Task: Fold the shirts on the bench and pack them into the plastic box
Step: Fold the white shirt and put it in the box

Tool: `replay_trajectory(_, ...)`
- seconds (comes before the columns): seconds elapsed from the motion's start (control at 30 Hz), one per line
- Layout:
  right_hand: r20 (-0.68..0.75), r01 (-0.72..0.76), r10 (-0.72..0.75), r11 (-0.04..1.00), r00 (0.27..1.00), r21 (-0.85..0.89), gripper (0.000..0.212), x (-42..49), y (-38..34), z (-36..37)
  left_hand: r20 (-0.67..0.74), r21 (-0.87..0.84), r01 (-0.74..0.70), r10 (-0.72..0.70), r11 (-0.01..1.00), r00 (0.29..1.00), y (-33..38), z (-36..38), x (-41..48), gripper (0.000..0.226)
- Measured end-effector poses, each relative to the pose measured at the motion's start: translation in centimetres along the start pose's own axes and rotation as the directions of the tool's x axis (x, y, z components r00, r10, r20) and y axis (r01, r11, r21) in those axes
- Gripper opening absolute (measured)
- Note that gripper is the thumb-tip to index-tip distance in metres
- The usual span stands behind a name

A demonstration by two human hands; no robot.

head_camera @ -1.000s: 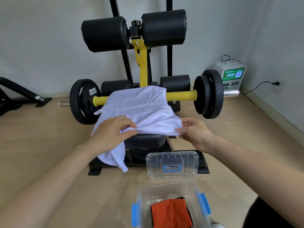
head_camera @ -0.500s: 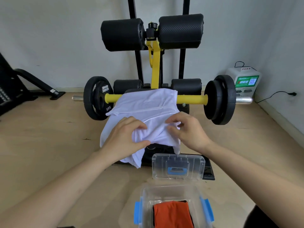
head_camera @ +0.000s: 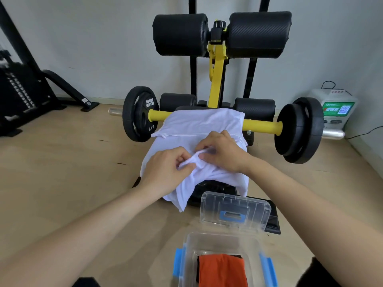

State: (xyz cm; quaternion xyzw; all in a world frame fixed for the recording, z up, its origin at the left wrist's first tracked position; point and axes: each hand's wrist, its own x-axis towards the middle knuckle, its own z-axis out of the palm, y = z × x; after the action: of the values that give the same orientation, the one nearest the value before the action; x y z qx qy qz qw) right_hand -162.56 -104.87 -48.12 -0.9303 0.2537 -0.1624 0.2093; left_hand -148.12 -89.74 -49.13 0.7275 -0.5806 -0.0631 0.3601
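Head view: left hand (head_camera: pixel 165 172) and right hand (head_camera: pixel 223 152) both pinch bunched cloth of the white shirt (head_camera: pixel 199 125) draped on the bench (head_camera: pixel 215 187), mid-fold; next, probably squaring it flat for the plastic box (head_camera: pixel 189 245) in front of the bench.

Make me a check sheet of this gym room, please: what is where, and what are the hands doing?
Surface: bench mostly covered by the white shirt; wooden floor around it.
Job's things: white shirt draped over the bench, bunched in the middle, not yet folded; plastic box open on the floor with an orange shirt inside; lid stands behind the box.
Clutter: nothing seen.
Hands: left hand and right hand both pinch the bunched cloth, close together.
Cables: black cable on the floor by the right wall.
Surroundings: weight plates on a yellow bar; white device with a green screen; black gym equipment at left.
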Motion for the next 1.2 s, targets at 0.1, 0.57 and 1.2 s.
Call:
replay_trajectory(0.1,-0.013,-0.006,0.009,0.977,1.000,0.213,0.004,0.1,0.1,-0.9,0.077,-0.181,0.136,-0.124,0.974,0.989,-0.3,-1.1,0.3,0.013)
replay_trajectory(0.57,-0.305,-0.072,0.136,0.974,0.943,0.213,0.007,2.1,-0.7,-2.0,0.112,-0.213,0.322,-0.304,0.923,0.946,-3.2,-8.3,1.2,0.010)
replay_trajectory(1.2,-0.234,-0.160,0.215,0.959,0.948,0.233,0.039,1.4,1.5,-2.6,-0.026,0.101,0.154,-0.152,0.983,0.988,-7.6,-7.4,4.7,0.025)
